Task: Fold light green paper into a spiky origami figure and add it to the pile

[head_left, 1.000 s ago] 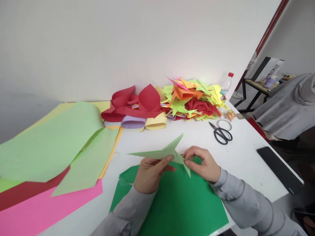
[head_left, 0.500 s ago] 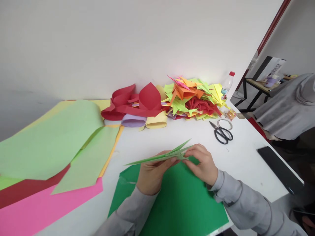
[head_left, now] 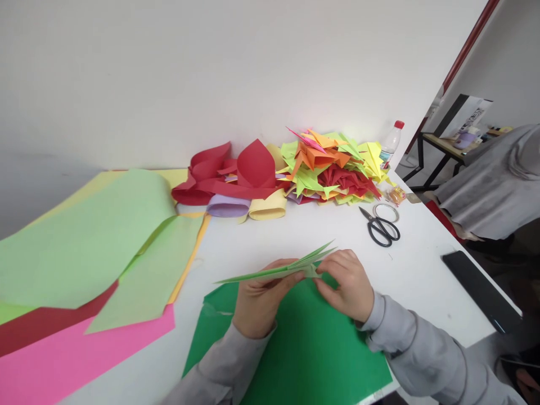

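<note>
A light green folded paper piece (head_left: 274,274), long and pointed with layered flaps, is held above a dark green sheet (head_left: 320,343). My left hand (head_left: 261,298) grips it from below, thumb on the near side and fingers behind. At its right end, my right hand (head_left: 346,284) pinches a small folded part between thumb and fingers; the exact fold is partly hidden by the fingertips. The thin flaps fan out a little toward the upper right.
Large coloured sheets (head_left: 84,247) lie at the left. Red paper loops (head_left: 256,169) and a pile of folded paper stars (head_left: 324,163) sit against the wall. Black-handled scissors (head_left: 383,230), a tape roll (head_left: 386,212), a bottle (head_left: 392,143) and a phone (head_left: 481,292) are rightward. Another person's grey garment (head_left: 493,180) shows beyond.
The right hand's fingers have shifted slightly at the paper's right end, and the upper flaps sit a bit lower and farther right. The left hand keeps its grip.
</note>
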`<state>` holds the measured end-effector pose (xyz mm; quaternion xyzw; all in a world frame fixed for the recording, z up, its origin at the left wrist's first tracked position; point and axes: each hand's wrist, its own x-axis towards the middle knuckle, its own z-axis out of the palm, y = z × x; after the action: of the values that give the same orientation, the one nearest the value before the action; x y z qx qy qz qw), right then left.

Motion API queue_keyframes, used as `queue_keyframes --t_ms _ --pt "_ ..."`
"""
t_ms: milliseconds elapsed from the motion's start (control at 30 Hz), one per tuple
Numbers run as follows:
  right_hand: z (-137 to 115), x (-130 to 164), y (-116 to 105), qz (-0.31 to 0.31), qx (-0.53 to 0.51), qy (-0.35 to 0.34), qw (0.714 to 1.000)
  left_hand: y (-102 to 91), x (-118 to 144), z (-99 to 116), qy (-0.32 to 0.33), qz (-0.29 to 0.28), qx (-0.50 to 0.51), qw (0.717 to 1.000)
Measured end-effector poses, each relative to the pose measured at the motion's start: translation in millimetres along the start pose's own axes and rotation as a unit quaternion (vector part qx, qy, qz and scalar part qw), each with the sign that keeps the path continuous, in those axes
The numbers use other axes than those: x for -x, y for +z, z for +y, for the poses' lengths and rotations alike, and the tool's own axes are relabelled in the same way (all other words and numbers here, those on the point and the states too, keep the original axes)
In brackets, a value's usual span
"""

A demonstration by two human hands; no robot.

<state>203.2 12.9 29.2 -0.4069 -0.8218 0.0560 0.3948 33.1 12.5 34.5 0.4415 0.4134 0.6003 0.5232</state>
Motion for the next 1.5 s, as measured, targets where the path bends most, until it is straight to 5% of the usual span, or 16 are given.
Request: queue_keyframes --t_ms 267,700,933,1233,1500 --pt "-1 -1 -1 -0.026 -0.076 0.075 0.994 -7.8 -6 1 -0.101 0.060 0.085 0.989" --pt "-3 -1 -2 0.020 0.007 -0.053 0.998 -5.0 -7 3 -0.137 0.076 0.098 0.983" --pt "-9 1 0 0.018 -0.077 0.035 0.996 -2.8 -6 6 -0.142 0.088 0.094 0.982" --pt "-7 4 4 0.015 -0.001 -0.008 1.000 0.5 -4 8 -0.137 0.099 0.093 0.981" --pt "-11 2 5 -0.003 -0.135 0.112 0.984 -1.2 -4 3 -0.138 0.098 0.096 0.981"
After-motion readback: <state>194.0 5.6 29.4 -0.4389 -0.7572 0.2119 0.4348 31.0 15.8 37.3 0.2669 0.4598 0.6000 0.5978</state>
